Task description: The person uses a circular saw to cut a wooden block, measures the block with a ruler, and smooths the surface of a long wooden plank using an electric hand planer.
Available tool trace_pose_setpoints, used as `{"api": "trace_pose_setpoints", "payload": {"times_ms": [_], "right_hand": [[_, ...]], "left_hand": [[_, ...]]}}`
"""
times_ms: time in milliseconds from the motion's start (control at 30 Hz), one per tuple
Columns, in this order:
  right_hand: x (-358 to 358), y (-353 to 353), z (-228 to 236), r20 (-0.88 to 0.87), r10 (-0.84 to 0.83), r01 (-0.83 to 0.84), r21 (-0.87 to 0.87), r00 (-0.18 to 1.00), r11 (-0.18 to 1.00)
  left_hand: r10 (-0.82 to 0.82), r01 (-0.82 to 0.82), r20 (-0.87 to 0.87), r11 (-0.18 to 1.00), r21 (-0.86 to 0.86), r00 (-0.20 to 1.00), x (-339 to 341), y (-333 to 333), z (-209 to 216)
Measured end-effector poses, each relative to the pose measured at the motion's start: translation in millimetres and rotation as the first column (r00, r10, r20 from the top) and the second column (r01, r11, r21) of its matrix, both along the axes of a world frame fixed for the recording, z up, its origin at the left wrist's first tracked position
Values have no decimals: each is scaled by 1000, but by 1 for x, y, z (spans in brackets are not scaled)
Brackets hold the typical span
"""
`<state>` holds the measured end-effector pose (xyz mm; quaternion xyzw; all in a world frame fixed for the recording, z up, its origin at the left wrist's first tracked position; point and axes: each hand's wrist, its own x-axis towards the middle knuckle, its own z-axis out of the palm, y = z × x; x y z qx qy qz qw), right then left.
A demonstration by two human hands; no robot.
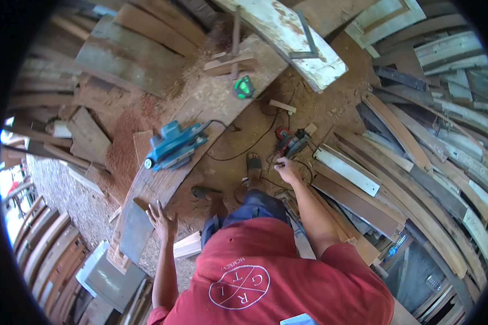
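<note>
My left hand [163, 221] hovers with fingers spread, beside a flat grey piece [135, 233] lying at the near end of the wooden workbench [230, 111]. It holds nothing. Out to the right, my right hand [288, 170] is closed with fingertips pinched; a small dark thing seems to show there, too small to name. Just beyond it on the ground sits a red and black power tool [290, 143], which looks like a circular saw. A blue electric planer [174, 144] rests on the bench, and farther along it stands a green and black tape measure [244, 87].
A dark metal square [308, 46] lies on a worn white board [287, 32]. A black cord [238, 158] loops across the dusty ground. Stacked planks [406, 184] crowd the right side. Reddish sawdust [126, 154] heaps left of the bench, near a grey box [111, 276].
</note>
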<state>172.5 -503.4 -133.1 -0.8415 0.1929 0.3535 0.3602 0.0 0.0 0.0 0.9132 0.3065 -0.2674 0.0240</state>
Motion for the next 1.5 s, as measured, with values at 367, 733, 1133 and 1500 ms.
{"api": "trace_pose_setpoints", "payload": {"times_ms": [367, 733, 1133, 1500], "right_hand": [[-17, -103, -313, -133, -319, 279, -252, 938, 927], [36, -139, -411, -22, -507, 487, -247, 862, 838], [-60, -67, -133, 349, -265, 369, -279, 899, 886], [-148, 37, 129, 506, 207, -19, -351, 837, 936]], "left_hand": [[-21, 42, 84, 963, -267, 996, 88, -60, 2], [88, -121, -115, 937, -328, 989, 128, -79, 28], [514, -185, 578, 826, -532, 634, 143, -55, -5], [585, -192, 693, 805, -562, 422, 199, -94, -5]]}}
